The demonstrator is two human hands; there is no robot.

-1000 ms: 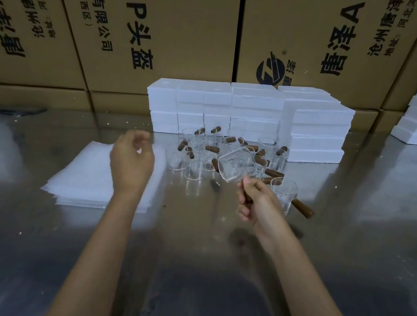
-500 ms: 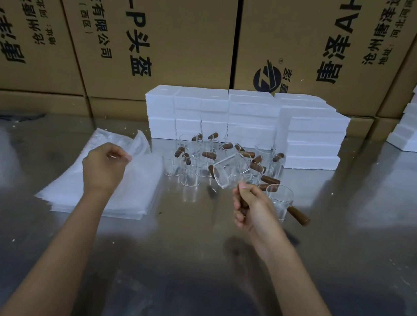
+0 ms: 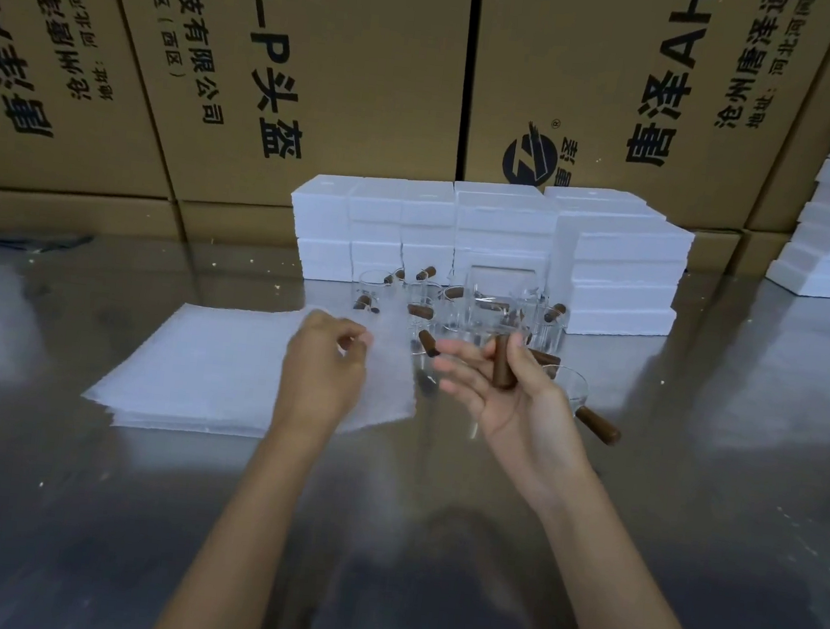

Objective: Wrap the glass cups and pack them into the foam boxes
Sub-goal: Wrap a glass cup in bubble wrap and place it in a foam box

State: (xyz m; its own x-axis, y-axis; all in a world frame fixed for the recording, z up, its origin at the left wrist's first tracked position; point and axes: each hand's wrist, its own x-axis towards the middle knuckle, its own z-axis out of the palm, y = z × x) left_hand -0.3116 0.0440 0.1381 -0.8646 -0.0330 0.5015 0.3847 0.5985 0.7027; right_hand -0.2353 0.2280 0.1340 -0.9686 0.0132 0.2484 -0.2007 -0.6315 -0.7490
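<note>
**Head view: glass cup raised by its wooden handle**

Head camera shows the right hand (image 3: pixel 511 401) gripping a brown wooden handle (image 3: pixel 504 364) upright, the clear glass cup (image 3: pixel 499 300) raised above a cluster of like cups (image 3: pixel 424 305) on the steel table (image 3: pixel 429 546). The left hand (image 3: pixel 323 366) hovers over a stack of white foam sheets (image 3: pixel 222 371), fingers curled, thumb meeting fingertips; whether it pinches a sheet is unclear. White foam boxes (image 3: pixel 487 240) stand behind. Cardboard cartons (image 3: pixel 325 74) read "头盔", "有限公司" and "唐泽".
</note>
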